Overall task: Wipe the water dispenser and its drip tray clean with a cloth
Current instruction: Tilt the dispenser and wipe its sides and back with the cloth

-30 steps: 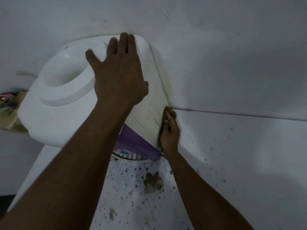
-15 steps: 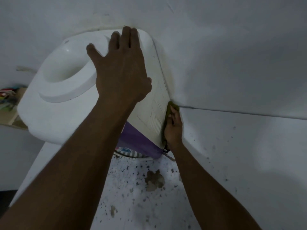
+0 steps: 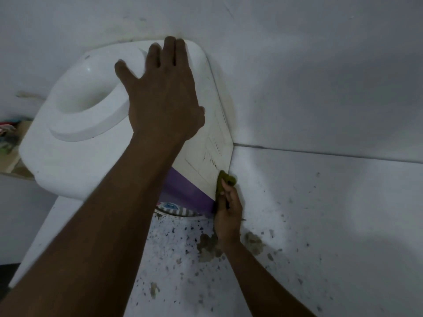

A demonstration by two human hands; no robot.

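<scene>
Lying under right hand [image 3: 229,213], cloth [image 3: 225,181] seemingly touches dispenser [image 3: 68,152].

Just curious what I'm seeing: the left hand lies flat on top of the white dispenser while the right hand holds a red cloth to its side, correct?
Only the colour is wrong: the head view shows a green cloth. The left hand lies flat on top of the white dispenser, and the right hand holds the cloth to its side.

Speckled white surface [image 3: 174,259] with brownish patches [image 3: 207,247], plain white wall [image 3: 320,76] behind, blurred colourful items [image 3: 8,133] at far left.
</scene>
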